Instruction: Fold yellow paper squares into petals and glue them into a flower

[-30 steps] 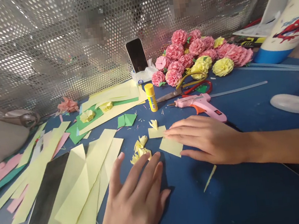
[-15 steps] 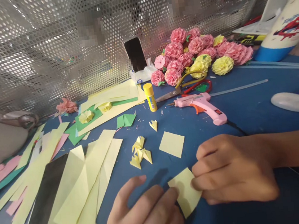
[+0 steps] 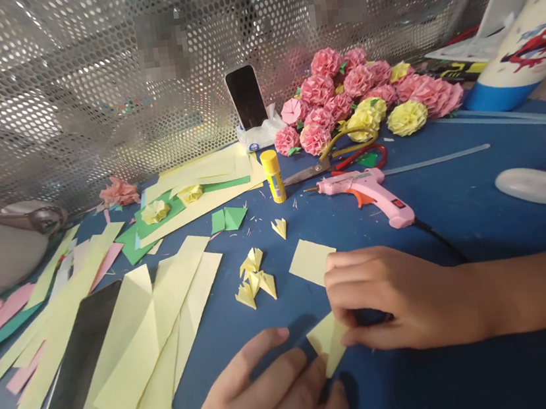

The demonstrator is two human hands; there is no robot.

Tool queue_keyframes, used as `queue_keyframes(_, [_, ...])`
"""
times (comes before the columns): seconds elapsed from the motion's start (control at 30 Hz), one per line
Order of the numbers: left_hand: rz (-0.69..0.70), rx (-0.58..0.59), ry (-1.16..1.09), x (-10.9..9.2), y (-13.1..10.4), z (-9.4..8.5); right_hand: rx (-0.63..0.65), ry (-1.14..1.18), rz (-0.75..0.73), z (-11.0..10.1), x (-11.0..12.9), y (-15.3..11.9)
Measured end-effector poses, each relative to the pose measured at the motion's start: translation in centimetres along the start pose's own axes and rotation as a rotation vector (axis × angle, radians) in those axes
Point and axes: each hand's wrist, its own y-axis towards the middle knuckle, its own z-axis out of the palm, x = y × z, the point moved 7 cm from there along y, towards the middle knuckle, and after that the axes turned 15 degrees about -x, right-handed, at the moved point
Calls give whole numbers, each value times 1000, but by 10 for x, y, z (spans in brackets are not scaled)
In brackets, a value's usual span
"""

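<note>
Locate the small yellow paper (image 3: 326, 338) on the blue table (image 3: 457, 208), low and near the middle of my view, between the two hands. The right hand (image 3: 404, 298) is narrow: thumb and forefinger pinch the paper at its right edge, the other fingers curled. The left hand (image 3: 271, 390) has its outer fingers spread; one fingertip meets the paper's lower left edge, with the thumb just beside. I cannot tell whether that thumb also grips. I rate the paper as very light, thin and flexible, dry rather than slippery, quick to take a crease and liable to tear under a hard pull. Take hold by an edge or corner, pressing flat with the fingertips. The part I can see tapers to a point towards the wearer; its long axis runs away from the wearer, leaning slightly right. The right-hand fingers hide the remainder, so I cannot confirm the full outline. A yellow square (image 3: 307, 263) lies beyond it, partly covered by the right hand; the small folded pieces (image 3: 256, 279) lie farther left.
</note>
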Motion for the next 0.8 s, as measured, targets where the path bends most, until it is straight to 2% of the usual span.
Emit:
queue_keyframes(0.23, [-10, 5, -10, 3, -2, 3, -2, 123, 208, 2, -7, -2])
queue_keyframes(0.37, [-3, 30, -10, 1, 0, 4, 35, 91, 169, 5, -7, -3])
queue_keyframes(0.57, [-173, 59, 26, 11, 1, 9, 37, 53, 171, 5, -7, -3])
queue_keyframes(0.7, [-154, 40, 17, 11, 2, 10, 32, 36, 175, 5, -6, -1])
queue_keyframes(0.8, [-153, 88, 12, 12, 1, 11, 21, 27, 170, 5, -6, 0])
